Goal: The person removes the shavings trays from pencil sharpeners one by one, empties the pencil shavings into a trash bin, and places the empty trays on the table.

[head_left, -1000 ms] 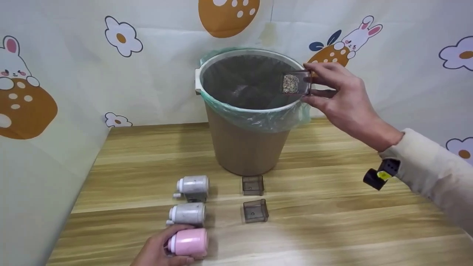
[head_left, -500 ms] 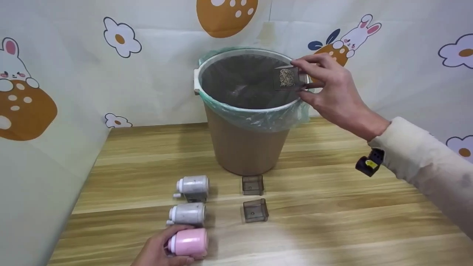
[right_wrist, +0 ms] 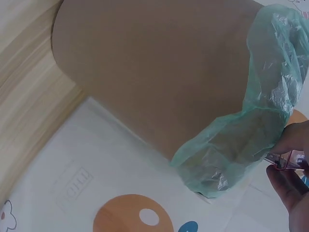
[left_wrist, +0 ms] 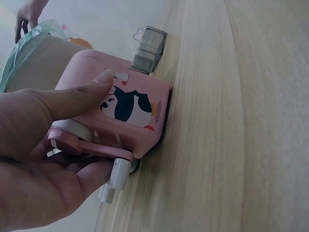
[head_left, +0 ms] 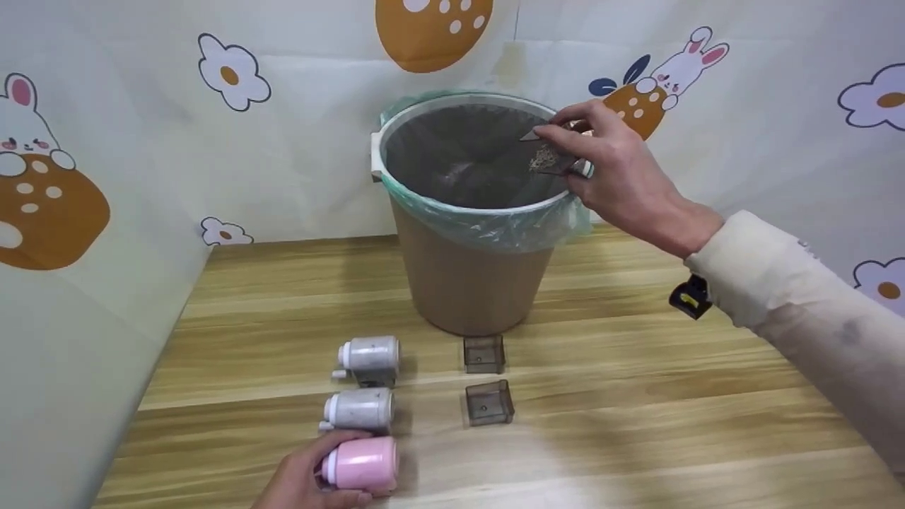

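Note:
In the head view, my right hand (head_left: 622, 166) pinches a small clear brown shavings drawer (head_left: 561, 162) by its end, over the right side of the bin's mouth. The drawer tips downward, with a clump of pencil shavings (head_left: 542, 158) at its lower end. My left hand (head_left: 297, 475) grips a pink crank pencil sharpener (head_left: 364, 463) on the table. The left wrist view shows a panda picture on this sharpener (left_wrist: 118, 104), with the thumb across its body and the crank below. In the right wrist view, the drawer is mostly hidden by fingers.
A brown bin (head_left: 474, 283) with a green liner (head_left: 495, 230) stands at the back of the wooden table. Two grey sharpeners (head_left: 360, 408) lie beyond the pink one. Two more clear drawers (head_left: 489, 404) lie to their right. Patterned sheeting (head_left: 311, 155) hangs behind.
My right hand has moved left over the bin and turned the drawer further down. The shavings have shifted from a square patch into a loose clump. My left hand stays put.

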{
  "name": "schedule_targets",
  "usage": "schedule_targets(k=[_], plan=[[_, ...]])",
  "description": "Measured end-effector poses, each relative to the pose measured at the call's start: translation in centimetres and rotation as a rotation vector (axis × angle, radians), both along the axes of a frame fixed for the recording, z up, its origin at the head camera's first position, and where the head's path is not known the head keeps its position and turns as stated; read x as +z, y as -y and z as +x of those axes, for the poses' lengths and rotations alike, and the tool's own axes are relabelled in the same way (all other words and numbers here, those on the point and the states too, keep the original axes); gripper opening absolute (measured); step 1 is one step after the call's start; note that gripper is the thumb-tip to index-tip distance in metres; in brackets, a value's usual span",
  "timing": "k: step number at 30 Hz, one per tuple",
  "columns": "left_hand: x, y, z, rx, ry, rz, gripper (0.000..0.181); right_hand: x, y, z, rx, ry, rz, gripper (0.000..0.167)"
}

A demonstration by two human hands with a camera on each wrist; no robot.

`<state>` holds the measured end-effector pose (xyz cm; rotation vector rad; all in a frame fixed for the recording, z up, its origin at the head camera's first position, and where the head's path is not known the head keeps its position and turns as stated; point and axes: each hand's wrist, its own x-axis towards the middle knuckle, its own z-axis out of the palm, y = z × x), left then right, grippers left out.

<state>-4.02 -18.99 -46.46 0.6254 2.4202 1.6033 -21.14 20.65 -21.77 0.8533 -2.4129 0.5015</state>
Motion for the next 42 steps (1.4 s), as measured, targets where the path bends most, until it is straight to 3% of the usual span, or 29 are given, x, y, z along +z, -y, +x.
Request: schedule_targets(k=[7,14,24,33,35,42], plan=[[-0.4,0.0,0.0,-0.041,-0.057,0.075,0.060,0.0,-0.1,-0.6,0.042,-0.121,0.096,0.040],[-0.5,0.1,-0.1,-0.062,-0.030,0.110,0.059,0.0,0.0,-0.5,0.049,-0.202,0.222,0.040],[-0.6,0.1,0.0,-0.051,-0.072,0.084,0.061,0.1,0.4,-0.4,0.051,-0.415,0.472,0.042],[-0.2,-0.1,0.1,-0.012,-0.056,0.030,0.061,0.9,-0.1,-0.2,0.049,-0.581,0.755,0.058],[-0.3,-0.1,0.1,-0.010,-0.081,0.026,0.061,1.0,-0.2,-0.3,0.058,-0.616,0.782,0.058],[-0.3,0.0,0.0,-0.016,-0.062,0.030,0.061,0.7,-0.4,-0.6,0.121,-0.718,0.817,0.056]])
